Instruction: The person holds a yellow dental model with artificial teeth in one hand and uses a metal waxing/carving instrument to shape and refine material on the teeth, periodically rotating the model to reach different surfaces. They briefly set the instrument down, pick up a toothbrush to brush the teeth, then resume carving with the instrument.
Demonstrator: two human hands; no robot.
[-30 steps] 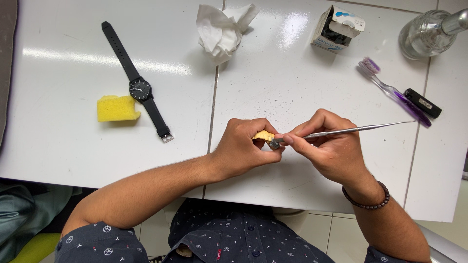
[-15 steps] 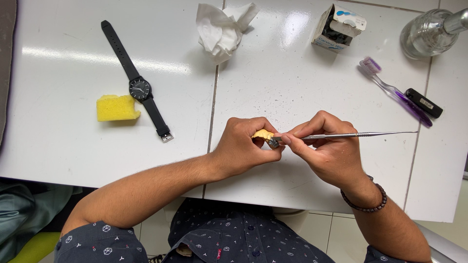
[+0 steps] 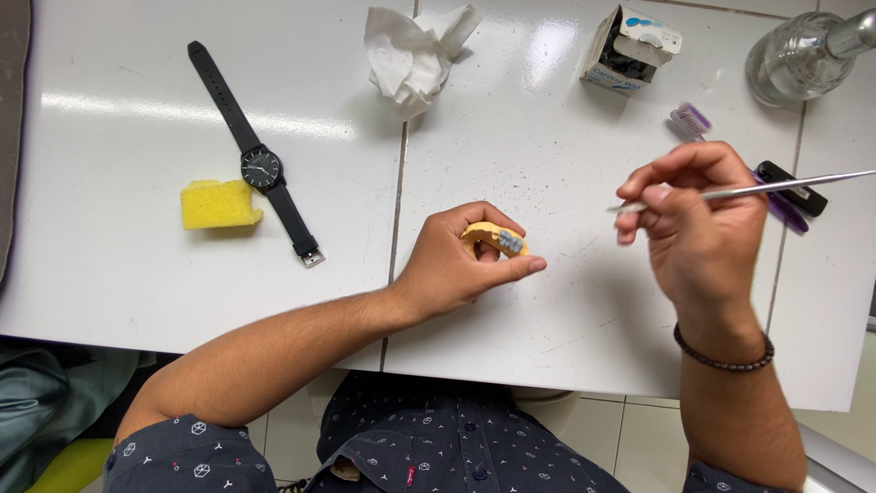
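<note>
Yellow dental model [image 3: 493, 239] with a grey tooth sits pinched in your left hand [image 3: 456, 265] just above the bench [image 3: 547, 310]. Right of the model, your right hand [image 3: 703, 219] grips a thin metal tool [image 3: 785, 187], lifted clear; shaping looks unfinished.

The bench [image 3: 137, 274] is white and shiny, made of big flat panels with thin dark lines where they meet. Bright light from above makes long white streaks on it. Tiny dark specks dot the middle part. Below its front edge the floor [image 3: 639, 429] has pale square tiles. A grey strip runs down the far left side.
</note>
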